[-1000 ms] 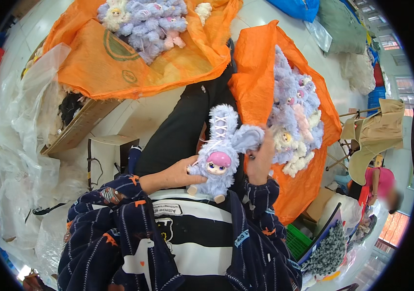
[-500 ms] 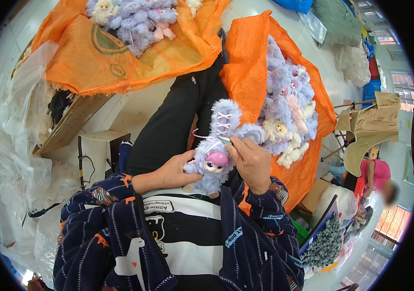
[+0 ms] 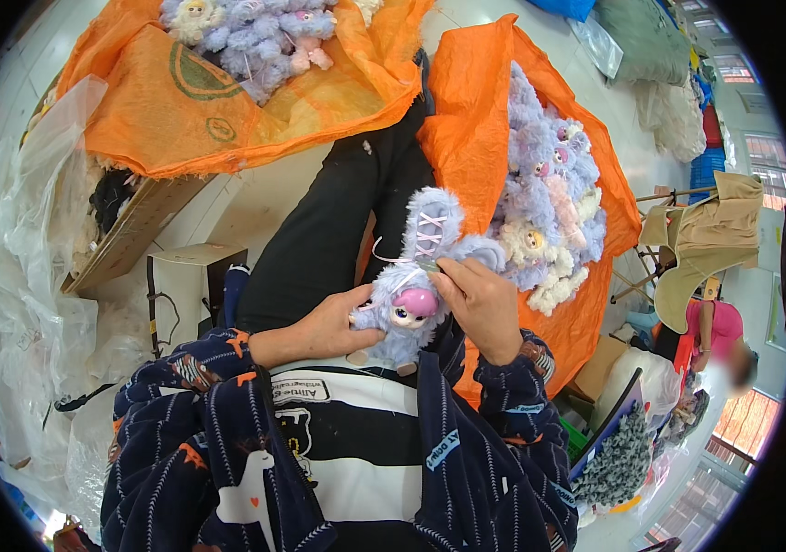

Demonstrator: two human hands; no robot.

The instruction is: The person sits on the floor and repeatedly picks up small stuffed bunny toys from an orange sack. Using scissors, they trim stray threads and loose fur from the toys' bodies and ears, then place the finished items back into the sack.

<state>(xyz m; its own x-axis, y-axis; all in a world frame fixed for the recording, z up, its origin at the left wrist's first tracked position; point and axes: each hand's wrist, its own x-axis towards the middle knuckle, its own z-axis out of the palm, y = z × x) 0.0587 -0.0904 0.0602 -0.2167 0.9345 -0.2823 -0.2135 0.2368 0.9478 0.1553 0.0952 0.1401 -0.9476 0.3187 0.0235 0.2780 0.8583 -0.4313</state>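
Our right hand's [image 3: 480,308] fingers pinch white thread at the lilac plush doll's [image 3: 416,290] laced back, while our left hand [image 3: 333,322] grips its head, above our lap. We judge stitching underway; next, pull the thread taut. Orange sacks [image 3: 476,120] of dolls lie beyond.

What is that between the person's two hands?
In the head view, a fluffy lilac plush doll with a pink nose sits between the left hand and right hand; both hands grip it, white thread lacing its back.
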